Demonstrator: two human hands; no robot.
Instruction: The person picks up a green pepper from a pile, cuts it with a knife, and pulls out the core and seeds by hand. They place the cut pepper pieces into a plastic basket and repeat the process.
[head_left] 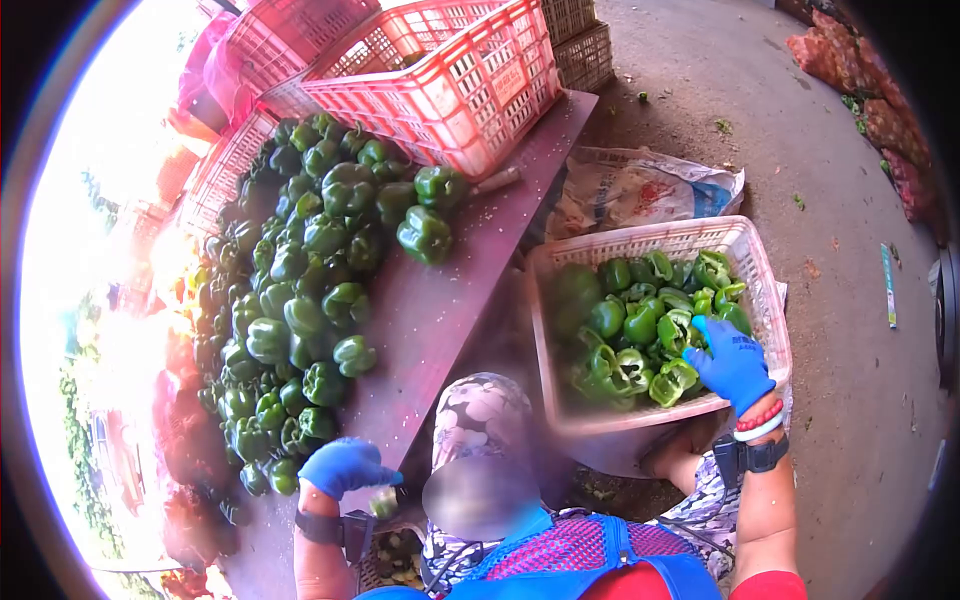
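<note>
My left hand (345, 467), in a blue glove, is closed near the front edge of the table. A small dark thing shows at its fingertips, too little of it to name. Just below hangs a blurred pale-green piece (384, 502), over a container of scraps (400, 556). My right hand (736, 366), also blue-gloved, is over the right side of a pale pink crate (757, 262). Its thumb and fingers are spread beside a cut green pepper (675, 381). Opened and halved peppers fill the crate's floor. Whole green peppers (268, 340) lie heaped on the table, ahead of my left hand.
The reddish table (425, 320) runs diagonally between the pepper heap and my knees. A red-and-white crate (490, 95) stands at its far end. A crumpled sack (640, 185) lies beyond the pink crate. Filled net sacks (860, 80) line the floor at right.
</note>
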